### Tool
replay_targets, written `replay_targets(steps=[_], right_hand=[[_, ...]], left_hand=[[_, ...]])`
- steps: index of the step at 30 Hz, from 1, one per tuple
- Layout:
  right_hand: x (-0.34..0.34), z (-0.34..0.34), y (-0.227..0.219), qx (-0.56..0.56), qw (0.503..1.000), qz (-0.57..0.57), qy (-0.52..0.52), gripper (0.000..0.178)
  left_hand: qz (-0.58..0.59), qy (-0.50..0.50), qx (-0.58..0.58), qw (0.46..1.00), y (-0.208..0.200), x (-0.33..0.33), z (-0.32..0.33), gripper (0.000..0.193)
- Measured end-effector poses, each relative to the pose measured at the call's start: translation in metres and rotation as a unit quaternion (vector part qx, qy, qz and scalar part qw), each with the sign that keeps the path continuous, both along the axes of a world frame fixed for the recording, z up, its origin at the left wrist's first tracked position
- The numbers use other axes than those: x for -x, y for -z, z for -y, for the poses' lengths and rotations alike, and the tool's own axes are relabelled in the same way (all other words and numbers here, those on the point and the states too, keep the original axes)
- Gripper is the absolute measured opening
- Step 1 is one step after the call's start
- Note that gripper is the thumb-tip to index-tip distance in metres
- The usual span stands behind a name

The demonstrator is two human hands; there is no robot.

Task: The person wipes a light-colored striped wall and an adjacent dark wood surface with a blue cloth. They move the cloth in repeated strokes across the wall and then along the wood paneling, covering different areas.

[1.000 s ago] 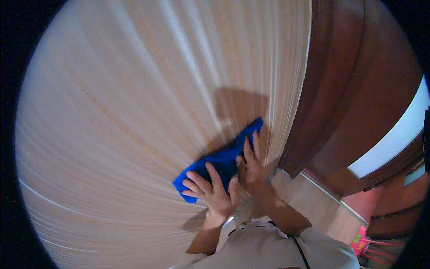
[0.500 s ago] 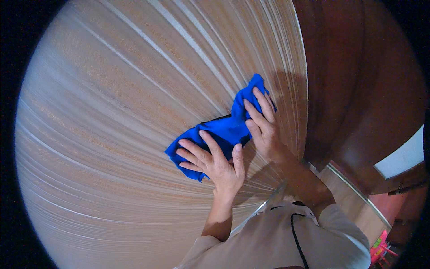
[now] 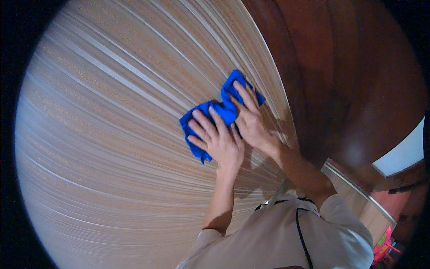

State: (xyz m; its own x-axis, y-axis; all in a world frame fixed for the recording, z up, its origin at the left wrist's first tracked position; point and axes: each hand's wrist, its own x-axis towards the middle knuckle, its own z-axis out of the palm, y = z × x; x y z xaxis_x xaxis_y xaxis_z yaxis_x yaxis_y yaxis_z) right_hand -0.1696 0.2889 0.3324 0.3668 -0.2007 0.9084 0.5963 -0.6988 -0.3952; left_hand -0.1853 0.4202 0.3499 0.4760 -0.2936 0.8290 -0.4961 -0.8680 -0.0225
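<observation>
A blue cloth (image 3: 224,110) lies bunched against a pale, striped wall surface (image 3: 116,134). My left hand (image 3: 217,140) presses flat on the lower left part of the cloth, fingers spread. My right hand (image 3: 251,119) lies flat on its upper right part, fingers pointing up. Both palms press the cloth against the surface; neither hand curls around it. Parts of the cloth are hidden under my hands.
Right of the striped surface runs a dark reddish-brown wooden panel (image 3: 358,89). A light floor strip (image 3: 358,197) and a white patch (image 3: 403,154) show at lower right. My beige short-sleeved shirt (image 3: 286,237) fills the bottom.
Both hands and the blue cloth have slid upward and to the right along the striped surface, closer to the brown panel. The hands now sit nearer together on the cloth.
</observation>
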Motion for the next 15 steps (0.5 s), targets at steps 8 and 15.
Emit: replay_targets(steps=[8,15], right_hand=[[0.043,-0.015,-0.005,-0.107,0.991,-0.059,-0.061,0.05],[0.024,0.025,-0.074,-0.134,0.99,0.011,-0.036,0.049]], left_hand=[[0.015,0.015,-0.023,1.0,-0.037,0.028,0.01,0.071],[-0.001,0.034,0.001,0.999,-0.092,0.021,0.055,0.073]])
